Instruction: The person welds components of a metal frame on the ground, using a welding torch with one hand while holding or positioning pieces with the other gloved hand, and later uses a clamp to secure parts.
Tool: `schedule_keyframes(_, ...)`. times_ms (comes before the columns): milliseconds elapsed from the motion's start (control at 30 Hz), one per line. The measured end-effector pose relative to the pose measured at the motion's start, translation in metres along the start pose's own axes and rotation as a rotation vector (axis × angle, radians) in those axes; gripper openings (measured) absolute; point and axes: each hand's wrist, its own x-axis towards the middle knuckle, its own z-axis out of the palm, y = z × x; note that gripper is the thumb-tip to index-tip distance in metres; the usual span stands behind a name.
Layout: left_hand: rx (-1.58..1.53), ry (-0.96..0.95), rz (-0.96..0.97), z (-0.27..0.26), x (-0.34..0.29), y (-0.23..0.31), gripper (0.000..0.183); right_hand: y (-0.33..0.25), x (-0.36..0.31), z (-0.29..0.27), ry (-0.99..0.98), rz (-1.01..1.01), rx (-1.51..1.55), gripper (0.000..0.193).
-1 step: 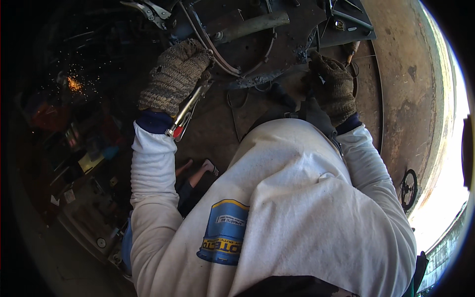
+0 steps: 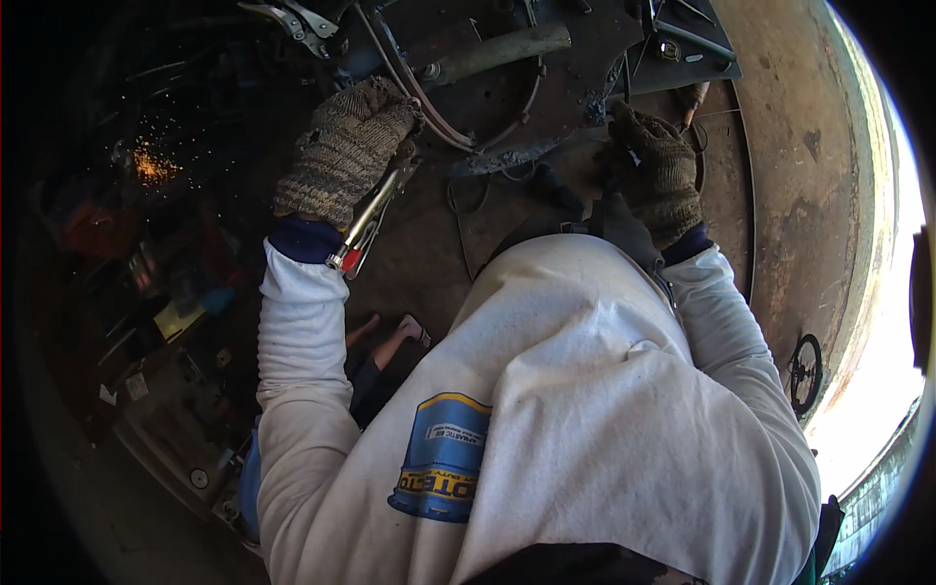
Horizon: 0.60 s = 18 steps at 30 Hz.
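My left hand (image 2: pixel 346 151), in a knitted brown-grey work glove, is closed at the edge of a dark metal workpiece (image 2: pixel 595 49), beside a curved metal strip (image 2: pixel 398 66). Along its thumb side and wrist lie silver locking pliers (image 2: pixel 370 216) with a red spot near the handle's end. Whatever is inside the fingers is hidden. My right hand (image 2: pixel 661 175), gloved alike, is closed near the workpiece's right corner. Dark shadow covers its fingertips, and I cannot make out what they hold. A grey pipe (image 2: pixel 502 52) lies across the workpiece between the hands.
Another pair of locking pliers (image 2: pixel 300 24) sits at the upper left. Orange sparks (image 2: pixel 151 168) fly at the far left. A person's foot (image 2: pixel 411 330) shows below on the floor. A black spoked wheel (image 2: pixel 805 375) stands at right, near a dark cable (image 2: pixel 749 195).
The sparks at the far left have spread differently. Both hands and the workpiece look unmoved.
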Motion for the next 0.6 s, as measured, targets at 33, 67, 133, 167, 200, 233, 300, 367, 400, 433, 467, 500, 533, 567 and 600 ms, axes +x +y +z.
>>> schedule_keyframes(33, -0.015, -0.001, -0.011, 0.0, 0.001, -0.002, 0.023, 0.0, 0.001, -0.001, 0.0, 0.003, 0.023, 0.043)
schedule_keyframes(67, -0.031, -0.003, -0.024, 0.002, 0.002, -0.005, 0.023, -0.001, 0.001, -0.001, -0.003, 0.007, 0.048, 0.043)
schedule_keyframes(133, -0.027, -0.009, -0.032, 0.0, 0.002, -0.005, 0.023, -0.001, 0.001, -0.001, -0.003, 0.004, 0.068, 0.044)
schedule_keyframes(167, -0.011, -0.016, -0.028, -0.002, 0.001, 0.001, 0.022, 0.0, 0.001, 0.0, -0.005, -0.002, 0.063, 0.044)
schedule_keyframes(200, 0.005, -0.022, -0.024, -0.002, 0.0, 0.004, 0.022, 0.001, 0.0, 0.001, -0.006, -0.007, 0.058, 0.044)
schedule_keyframes(233, -0.044, -0.015, -0.002, 0.0, 0.003, -0.003, 0.021, 0.001, 0.0, 0.001, -0.013, 0.005, 0.069, 0.045)
schedule_keyframes(300, -0.138, 0.006, 0.04, 0.005, 0.006, -0.015, 0.02, -0.002, 0.0, 0.001, -0.024, 0.026, 0.092, 0.045)
schedule_keyframes(367, -0.139, -0.019, -0.021, 0.004, 0.006, -0.013, 0.019, -0.004, -0.001, 0.001, -0.041, 0.049, 0.091, 0.045)
schedule_keyframes(400, -0.139, -0.034, -0.051, 0.003, 0.006, -0.01, 0.019, -0.005, -0.002, 0.001, -0.05, 0.063, 0.09, 0.045)
schedule_keyframes(433, -0.152, -0.034, -0.037, 0.003, 0.006, -0.01, 0.019, -0.004, -0.002, 0.003, -0.02, 0.037, 0.088, 0.041)
schedule_keyframes(467, -0.165, -0.034, -0.023, 0.003, 0.005, -0.01, 0.019, -0.002, -0.002, 0.007, 0.008, 0.009, 0.085, 0.038)
schedule_keyframes(500, -0.178, -0.034, -0.01, 0.002, 0.005, -0.01, 0.02, 0.0, -0.002, 0.009, 0.038, -0.018, 0.082, 0.036)
schedule_keyframes(533, -0.166, -0.032, -0.019, 0.002, 0.005, -0.01, 0.02, 0.0, -0.003, 0.009, 0.037, -0.012, 0.1, 0.036)
schedule_keyframes(567, -0.155, -0.031, -0.028, 0.002, 0.005, -0.011, 0.02, 0.0, -0.003, 0.01, 0.035, -0.006, 0.118, 0.036)
schedule_keyframes(600, -0.145, -0.031, -0.036, 0.002, 0.006, -0.01, 0.021, 0.0, -0.004, 0.01, 0.034, 0.0, 0.136, 0.036)
